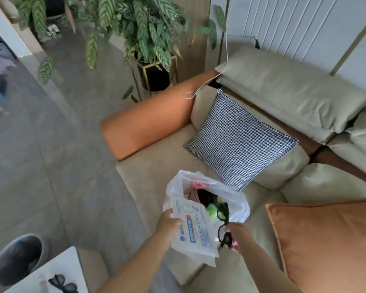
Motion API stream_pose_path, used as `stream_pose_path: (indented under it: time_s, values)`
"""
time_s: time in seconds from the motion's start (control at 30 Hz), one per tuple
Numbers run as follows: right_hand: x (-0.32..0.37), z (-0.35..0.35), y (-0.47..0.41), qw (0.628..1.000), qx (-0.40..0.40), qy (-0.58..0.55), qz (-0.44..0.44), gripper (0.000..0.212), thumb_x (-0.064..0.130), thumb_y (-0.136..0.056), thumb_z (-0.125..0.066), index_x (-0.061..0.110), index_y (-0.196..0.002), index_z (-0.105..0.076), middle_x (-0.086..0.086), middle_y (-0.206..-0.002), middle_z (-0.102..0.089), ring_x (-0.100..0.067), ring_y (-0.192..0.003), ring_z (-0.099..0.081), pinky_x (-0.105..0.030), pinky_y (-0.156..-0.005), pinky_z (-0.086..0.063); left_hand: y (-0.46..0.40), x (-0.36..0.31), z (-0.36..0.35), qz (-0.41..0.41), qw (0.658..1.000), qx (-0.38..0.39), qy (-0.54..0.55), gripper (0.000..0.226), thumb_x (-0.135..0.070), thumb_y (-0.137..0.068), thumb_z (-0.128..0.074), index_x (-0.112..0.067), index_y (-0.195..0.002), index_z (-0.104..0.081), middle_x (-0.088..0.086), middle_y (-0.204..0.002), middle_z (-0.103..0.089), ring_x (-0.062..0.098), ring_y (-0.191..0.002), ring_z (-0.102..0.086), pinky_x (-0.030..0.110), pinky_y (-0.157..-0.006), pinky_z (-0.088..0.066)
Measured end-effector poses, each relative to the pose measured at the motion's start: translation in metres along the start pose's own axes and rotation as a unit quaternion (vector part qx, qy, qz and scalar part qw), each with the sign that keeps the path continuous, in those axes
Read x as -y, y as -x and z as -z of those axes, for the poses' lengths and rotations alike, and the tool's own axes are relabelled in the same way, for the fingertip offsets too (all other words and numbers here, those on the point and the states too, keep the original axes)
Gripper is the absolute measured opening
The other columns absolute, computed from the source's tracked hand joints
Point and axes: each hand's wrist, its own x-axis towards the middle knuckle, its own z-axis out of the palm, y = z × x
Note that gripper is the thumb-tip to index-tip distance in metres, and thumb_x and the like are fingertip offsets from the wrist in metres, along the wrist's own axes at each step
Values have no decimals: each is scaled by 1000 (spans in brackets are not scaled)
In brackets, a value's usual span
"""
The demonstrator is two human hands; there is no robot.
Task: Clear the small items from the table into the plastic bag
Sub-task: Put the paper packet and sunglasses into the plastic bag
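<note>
Left hand (170,224) grips white packet (195,230) — right hand (238,233) pinches black glasses (224,226) over plastic bag (178,185).

bag (237,199): on sofa (156,166), just beyond both hands
packet (195,233): in left hand (169,227)
glasses (224,225): in right hand (239,233), over bag

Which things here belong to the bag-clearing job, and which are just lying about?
Job: plastic bag; white packet in left hand; black glasses in right hand; sunglasses on table.
Lying about: checked cushion; orange cushion; potted plant.
</note>
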Motion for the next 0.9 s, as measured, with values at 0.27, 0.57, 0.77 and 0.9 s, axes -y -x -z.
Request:
stream_pose_path:
  time_s: [0.27,0.57,0.77,0.9]
  values:
    - [40,-14,-92,986,-13,168,16,13,0,-64,-54,9,-57,-47,-10,-56,-45,-25,-63,-49,-28,-59,-42,-89,-23,-52,69,995,-11,-66,46,1,-93,-41,-13,-137,-42,15,-125,-58,24,-94,-58,28,-68,-49]
    - [63,-53,-153,946,22,304,113,29,15,-74,-60,17,-103,-56,2,-81,-59,-16,-72,-51,-27,-66,-43,-143,-38,-35,92,991,-69,-72,64,-1,-95,-38,-23,-151,-14,9,-145,-40,31,-126,-47,35,-98,-43]
    - [67,-58,-153,941,17,313,127,65,18,-75,-62,15,-137,-41,-4,-115,-61,-22,-105,-58,-41,-98,-45,-140,-36,-29,105,993,-37,-33,68,4,-90,-46,-20,-148,-23,7,-139,-49,23,-124,-48,34,-101,-40]
    - [70,-59,-144,934,2,330,140,52,17,-82,-58,10,-132,-45,-7,-116,-62,-24,-110,-56,-39,-98,-43,-124,-36,-32,107,993,-42,-8,47,3,-88,-48,-17,-131,-46,9,-126,-56,23,-110,-54,32,-95,-43]
